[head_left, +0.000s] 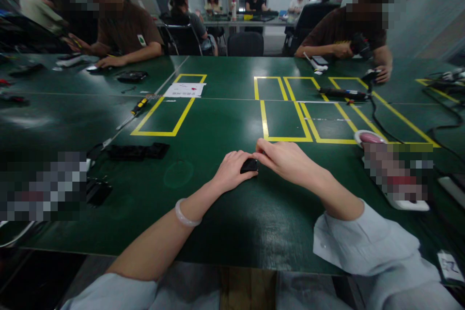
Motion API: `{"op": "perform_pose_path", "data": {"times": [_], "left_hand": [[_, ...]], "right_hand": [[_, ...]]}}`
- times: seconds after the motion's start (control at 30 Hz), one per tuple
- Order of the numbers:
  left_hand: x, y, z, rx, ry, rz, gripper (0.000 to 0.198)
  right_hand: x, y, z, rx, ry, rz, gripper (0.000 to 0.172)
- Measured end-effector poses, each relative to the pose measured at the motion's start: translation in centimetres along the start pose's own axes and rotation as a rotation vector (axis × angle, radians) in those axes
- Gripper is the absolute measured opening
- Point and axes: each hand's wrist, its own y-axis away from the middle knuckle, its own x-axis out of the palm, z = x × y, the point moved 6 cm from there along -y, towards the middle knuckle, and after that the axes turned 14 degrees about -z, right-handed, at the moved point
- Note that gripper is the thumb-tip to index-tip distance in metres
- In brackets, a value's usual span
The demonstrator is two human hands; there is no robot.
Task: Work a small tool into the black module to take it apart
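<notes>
Small black box-like object [248, 166]: gripped between thumb and fingers of my left hand [231, 169]. My right hand [286, 159]: fingertips pinched narrow at the object's right end; whether they hold anything, I cannot tell. Glossy green tabletop [232, 232]: beneath my fingers.

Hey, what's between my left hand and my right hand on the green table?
In the head view, a small black object, held by your left hand, with your right hand close at its other end.
</notes>
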Motion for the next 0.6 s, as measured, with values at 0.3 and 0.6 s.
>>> {"op": "perform_pose_path", "data": {"times": [0.3,0.6], "left_hand": [[-0.29,-0.08,-0.2,0.011,0.006,0.002,0.039],[-0.06,0.0,-0.01,0.006,-0.01,0.0,0.037]], "right_hand": [[0.1,0.02,-0.35,-0.021,0.021,-0.053,0.019],[0.14,-0.16,-0.48,-0.014,0.191,-0.011,0.034]]}}
